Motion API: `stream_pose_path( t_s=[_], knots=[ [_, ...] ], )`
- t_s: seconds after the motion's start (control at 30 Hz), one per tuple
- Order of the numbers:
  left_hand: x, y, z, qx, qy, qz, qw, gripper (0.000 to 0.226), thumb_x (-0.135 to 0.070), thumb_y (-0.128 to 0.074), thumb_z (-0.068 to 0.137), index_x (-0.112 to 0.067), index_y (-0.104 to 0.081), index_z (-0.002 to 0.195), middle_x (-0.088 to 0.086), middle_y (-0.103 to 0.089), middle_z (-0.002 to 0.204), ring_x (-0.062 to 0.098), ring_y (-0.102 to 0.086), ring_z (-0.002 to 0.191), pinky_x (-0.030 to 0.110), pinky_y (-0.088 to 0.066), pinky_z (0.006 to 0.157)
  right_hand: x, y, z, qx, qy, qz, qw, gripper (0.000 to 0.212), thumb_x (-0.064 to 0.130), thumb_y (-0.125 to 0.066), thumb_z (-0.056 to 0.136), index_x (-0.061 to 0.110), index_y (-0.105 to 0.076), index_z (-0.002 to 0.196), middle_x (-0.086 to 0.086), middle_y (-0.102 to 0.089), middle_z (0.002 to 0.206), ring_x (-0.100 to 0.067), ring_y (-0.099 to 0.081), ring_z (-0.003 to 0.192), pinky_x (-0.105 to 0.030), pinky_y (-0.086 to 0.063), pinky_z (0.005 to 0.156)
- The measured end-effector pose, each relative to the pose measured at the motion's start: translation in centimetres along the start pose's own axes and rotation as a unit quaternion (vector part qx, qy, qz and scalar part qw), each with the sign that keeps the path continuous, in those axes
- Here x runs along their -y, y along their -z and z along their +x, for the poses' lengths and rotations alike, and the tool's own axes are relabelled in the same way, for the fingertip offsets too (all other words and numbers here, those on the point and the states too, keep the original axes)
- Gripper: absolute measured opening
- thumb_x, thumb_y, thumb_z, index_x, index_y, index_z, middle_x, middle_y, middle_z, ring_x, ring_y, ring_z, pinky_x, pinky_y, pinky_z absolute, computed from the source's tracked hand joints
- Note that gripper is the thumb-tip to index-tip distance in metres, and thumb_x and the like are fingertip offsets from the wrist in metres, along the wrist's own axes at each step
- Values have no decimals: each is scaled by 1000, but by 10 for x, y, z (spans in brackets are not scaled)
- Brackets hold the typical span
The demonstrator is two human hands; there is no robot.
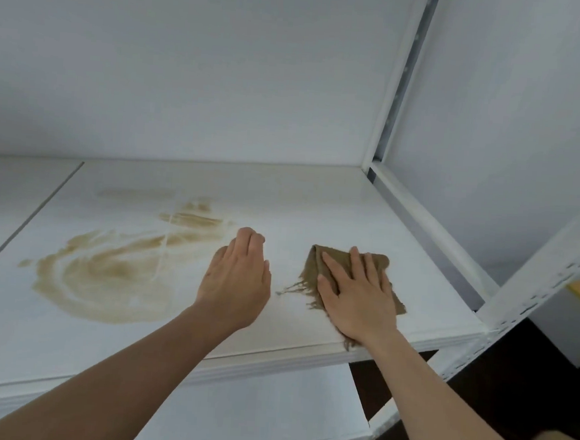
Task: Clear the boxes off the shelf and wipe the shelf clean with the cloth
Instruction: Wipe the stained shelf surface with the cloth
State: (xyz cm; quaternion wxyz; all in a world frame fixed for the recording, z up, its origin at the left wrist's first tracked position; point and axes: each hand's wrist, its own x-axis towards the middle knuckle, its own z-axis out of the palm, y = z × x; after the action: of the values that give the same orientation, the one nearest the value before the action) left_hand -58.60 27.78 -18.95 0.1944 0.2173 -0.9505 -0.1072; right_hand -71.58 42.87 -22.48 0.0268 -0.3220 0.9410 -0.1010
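Head view, item: your right hand [359,293] spread flat on cloth [316,266]; left hand [236,281] relaxed, empty. Risk: loaded cloth re-smearing brown stain [106,275] across shelf [317,201].

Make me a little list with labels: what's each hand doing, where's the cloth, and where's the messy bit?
left hand: empty, fingers relaxed, over the shelf
right hand: flat, pressing the cloth down
cloth: brown, near the shelf's right front corner
shelf: white, no boxes in view
brown smear: big, left of both hands, not wiped yet
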Motion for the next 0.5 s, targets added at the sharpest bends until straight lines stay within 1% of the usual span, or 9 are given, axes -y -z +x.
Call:
stream_pose_path(
  t_s=[0.07,0.17,0.27,0.37,0.43,0.5],
  knots=[
    [3,-2,5,34,10,-5,999,35,-10,-41,93,-9,-38,127,2,-33,126,20,-49,85,26,-36,76,-31,7,4,-13,-85,0,996,56,60,-16,96,49,-8,151,-8,4,163,-27,8,149,-45,5,119],
    [13,-1,5,62,21,-24,998,45,1,-47,85,-10,-38,128,1,-28,125,15,-43,74,22,-33,66,-63,12,11,-42,-196,0,980,64,57,-19,96,32,-13,154,-16,-2,162,-33,1,149,-47,0,120],
    [24,-1,11,68,28,-36,997,47,1,-52,85,-12,-37,128,-1,-28,127,10,-43,64,21,-34,56,-69,11,39,-65,-245,-6,967,66,51,-21,96,20,-17,154,-19,-6,161,-36,-4,147,-48,-1,120],
    [31,1,20,56,37,-34,997,49,2,-52,84,-15,-36,128,-3,-27,126,9,-45,61,24,-40,54,-53,11,71,-52,-235,6,970,65,48,-18,96,20,-16,155,-15,-4,162,-35,-1,148,-50,1,119],
    [32,1,27,51,42,-38,997,50,4,-50,83,-15,-37,127,-4,-28,125,9,-47,60,27,-44,53,-29,6,87,-37,-188,17,981,64,47,-17,97,22,-13,156,-11,-2,163,-32,1,149,-49,2,120],
    [31,-2,34,50,50,-41,997,50,5,-48,82,-14,-38,127,-3,-28,124,11,-50,61,30,-47,55,2,-3,93,-29,-117,18,993,62,48,-17,98,24,-11,156,-8,-2,163,-28,0,150,-47,1,120]
  ],
)
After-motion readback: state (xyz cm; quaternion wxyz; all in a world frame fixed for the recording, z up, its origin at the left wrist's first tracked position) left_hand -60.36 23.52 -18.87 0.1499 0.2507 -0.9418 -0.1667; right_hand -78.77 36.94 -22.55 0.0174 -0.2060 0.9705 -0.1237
